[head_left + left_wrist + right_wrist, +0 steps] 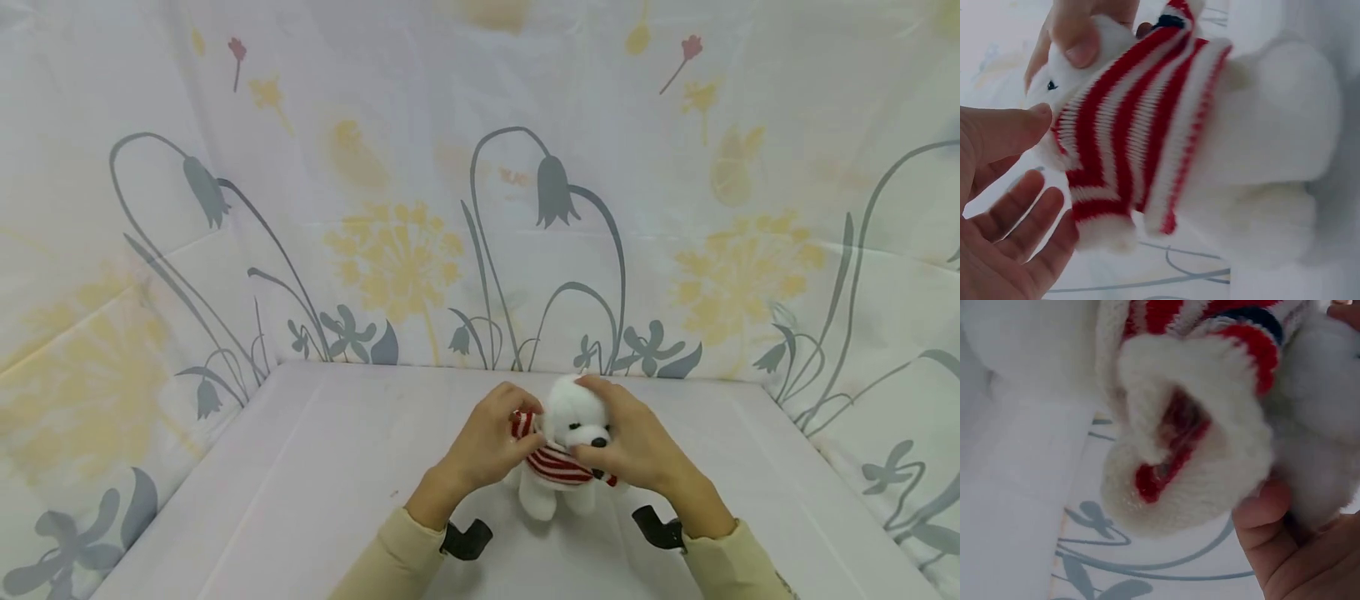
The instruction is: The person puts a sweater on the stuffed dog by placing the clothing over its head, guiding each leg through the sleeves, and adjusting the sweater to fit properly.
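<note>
The plush toy (558, 457) stands upright near the middle of the worktop (337, 475), facing the near side. The right hand (637, 437) clasps its head, thumb opposing fingers, presumably to steady it. The left hand (489, 437), thumb and fingers apart, lies at the toy's left side, apparently for access to the striped sweater (1129, 125).

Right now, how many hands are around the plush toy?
2: the left hand is beside the plush toy, by its striped sweater; the right hand holds its head. No third hand shows in any view.
</note>
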A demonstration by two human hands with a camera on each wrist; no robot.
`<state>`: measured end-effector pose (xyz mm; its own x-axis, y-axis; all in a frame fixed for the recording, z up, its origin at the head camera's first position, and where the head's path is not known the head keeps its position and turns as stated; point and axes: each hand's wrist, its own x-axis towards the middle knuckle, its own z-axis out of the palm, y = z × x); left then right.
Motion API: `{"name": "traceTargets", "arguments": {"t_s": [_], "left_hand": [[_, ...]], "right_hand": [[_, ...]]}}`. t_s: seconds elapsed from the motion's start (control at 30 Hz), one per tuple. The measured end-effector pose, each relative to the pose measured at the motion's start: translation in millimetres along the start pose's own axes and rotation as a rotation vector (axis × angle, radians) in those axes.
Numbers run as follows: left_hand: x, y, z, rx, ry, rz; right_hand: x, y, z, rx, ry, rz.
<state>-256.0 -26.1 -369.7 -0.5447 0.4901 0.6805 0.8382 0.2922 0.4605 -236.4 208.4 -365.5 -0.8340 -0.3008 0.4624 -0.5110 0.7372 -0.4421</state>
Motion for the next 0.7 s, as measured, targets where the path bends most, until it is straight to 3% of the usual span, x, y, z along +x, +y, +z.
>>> {"name": "traceTargets", "arguments": {"t_s": [0.2,0.4,0.53,0.7], "left_hand": [[-2.6,-2.1,4.5,0.113,-0.033,0.023],[-3.2,-4.3,15.4,0.160,-0.100,-0.009],[-4.2,-3.4,22.7,0.173,-0.069,-0.039],[-3.9,-1.8,24.5,0.143,-0.046,-0.082]], "right_hand": [[1.1,12.6,-3.7,0.098,0.075,0.100],[1.8,8.9,-7.0,0.202,0.092,0.213],[1.4,6.3,-5.8,0.310,0.092,0.276],[2.3,6.8,-2.6,0.325,0.088,0.298]]}}
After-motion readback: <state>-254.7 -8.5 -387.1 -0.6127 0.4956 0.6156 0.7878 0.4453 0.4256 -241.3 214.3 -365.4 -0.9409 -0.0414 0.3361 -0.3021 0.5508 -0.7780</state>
